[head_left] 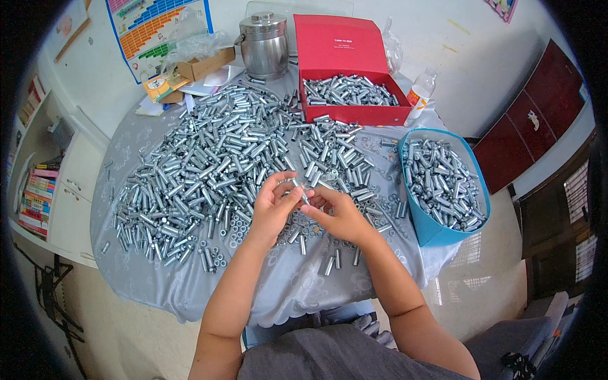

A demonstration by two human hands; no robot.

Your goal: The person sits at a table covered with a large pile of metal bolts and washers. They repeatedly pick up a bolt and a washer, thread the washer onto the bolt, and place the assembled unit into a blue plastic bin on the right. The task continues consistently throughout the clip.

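Over the near middle of the table, my two hands meet at a small silver expansion bolt (304,197). My left hand (272,206) is closed in a pinch at its upper end. The thumb and fingers of my right hand (337,214) close around the lower end; fingers partly hide the piece. Beyond and to the left spreads a large heap of similar metal expansion bolts (209,158). Loose hex nuts (239,229) and washers lie just left of my left hand. A few single bolts (329,265) rest close to the table's front edge, below my right hand.
A light-blue bin (437,237) full of bolts stands at the right edge. Behind are an open red box (354,115) with more bolts, a plastic bottle (420,95), a steel pot (263,50) and a cardboard box (206,64). A grey cloth (285,291) covers the table.
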